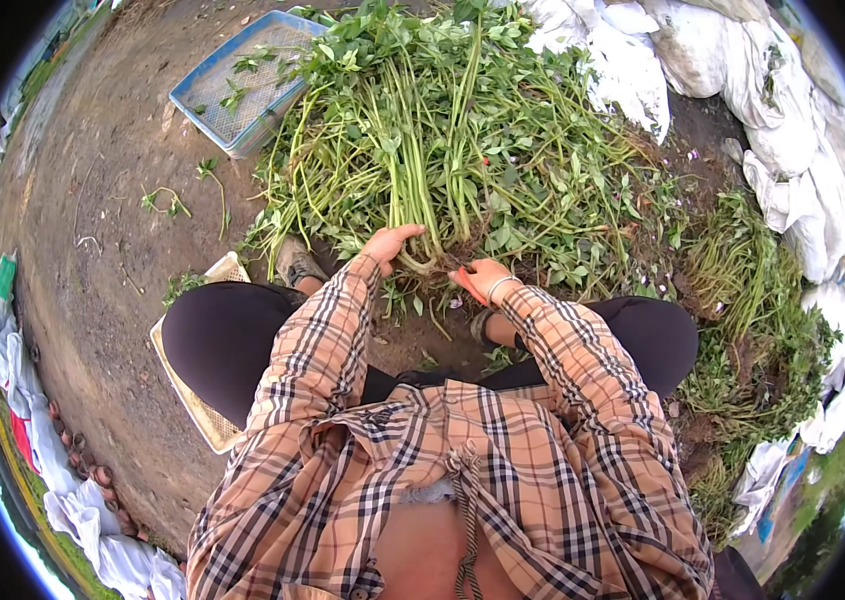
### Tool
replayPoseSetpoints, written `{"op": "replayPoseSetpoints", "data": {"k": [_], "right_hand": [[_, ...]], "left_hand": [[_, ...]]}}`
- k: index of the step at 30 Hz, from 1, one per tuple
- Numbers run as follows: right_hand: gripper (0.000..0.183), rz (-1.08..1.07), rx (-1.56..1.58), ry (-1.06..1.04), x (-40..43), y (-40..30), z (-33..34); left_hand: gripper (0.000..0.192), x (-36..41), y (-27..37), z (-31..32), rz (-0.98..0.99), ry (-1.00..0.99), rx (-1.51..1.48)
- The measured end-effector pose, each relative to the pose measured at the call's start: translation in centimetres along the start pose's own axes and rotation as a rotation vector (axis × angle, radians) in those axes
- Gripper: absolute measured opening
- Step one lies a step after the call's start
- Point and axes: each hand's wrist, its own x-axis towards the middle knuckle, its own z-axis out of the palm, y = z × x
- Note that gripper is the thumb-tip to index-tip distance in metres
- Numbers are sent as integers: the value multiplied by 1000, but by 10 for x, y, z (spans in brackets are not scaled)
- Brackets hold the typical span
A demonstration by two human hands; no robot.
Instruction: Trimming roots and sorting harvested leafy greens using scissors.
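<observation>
My left hand (386,246) is around the lower stems of a bunch of leafy green plants (411,165), whose tops point away from me. The bunch's tangled roots (449,261) lie between my two hands. In my right hand (488,279) is a red-handled tool (471,285), held against the roots; its working end is hidden, so its kind cannot be told. Beneath and behind the bunch spreads a large heap of similar cut plants (557,180).
A blue-rimmed mesh crate (201,124) stands at the upper left. Beside my left knee is a cream plastic basket (194,401). More plants (752,360) lie at the right, near white sacks (790,142). Small sprigs lie on the bare soil (115,225).
</observation>
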Motion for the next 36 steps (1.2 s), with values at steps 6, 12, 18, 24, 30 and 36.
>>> {"op": "replayPoseSetpoints", "data": {"k": [6, 12, 18, 24, 30, 36], "right_hand": [[65, -51, 318, 82, -11, 4, 22], [61, -100, 629, 320, -14, 14, 50], [55, -122, 442, 295, -44, -6, 15], [49, -31, 706, 215, -29, 10, 27], [54, 112, 1039, 354, -5, 36, 17], [51, -89, 774, 279, -23, 0, -21]], "left_hand": [[23, -11, -4, -3, 22, -21, -173], [26, -10, -3, 6, 56, -40, -240], [27, -6, 0, 6, 82, 2, -316], [25, -21, 6, 17, 125, -37, -342], [40, -37, 25, 25, 137, -232, -444], [34, -45, 42, 22, 144, -137, -356]]}}
